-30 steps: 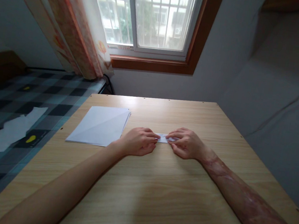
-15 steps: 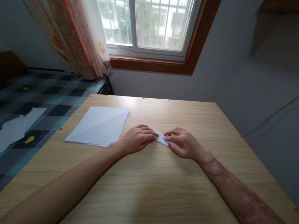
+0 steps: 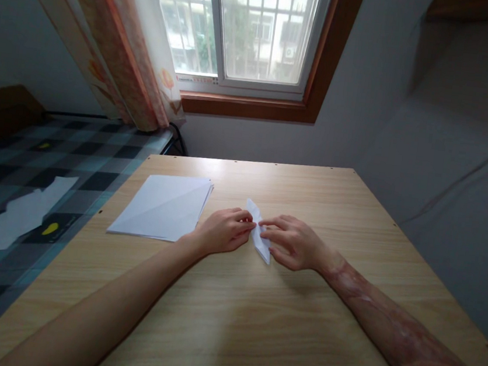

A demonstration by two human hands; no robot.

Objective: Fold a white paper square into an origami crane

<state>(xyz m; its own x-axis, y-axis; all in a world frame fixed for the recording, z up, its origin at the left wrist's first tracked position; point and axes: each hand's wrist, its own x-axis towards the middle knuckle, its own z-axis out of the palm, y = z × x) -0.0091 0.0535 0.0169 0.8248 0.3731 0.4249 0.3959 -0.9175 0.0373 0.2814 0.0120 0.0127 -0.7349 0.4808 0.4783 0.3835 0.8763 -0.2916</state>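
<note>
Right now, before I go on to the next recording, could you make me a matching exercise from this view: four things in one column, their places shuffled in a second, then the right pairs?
Things
1. folded paper
2. stack of white sheets
3. loose white paper pieces
4. patterned curtain

Places
A. on the checked bed cover
B. hanging at the left side of the window
C. between the left hand and the right hand
D. flat on the wooden table, left of the left hand

Pairs: 1-C, 2-D, 3-A, 4-B
</note>
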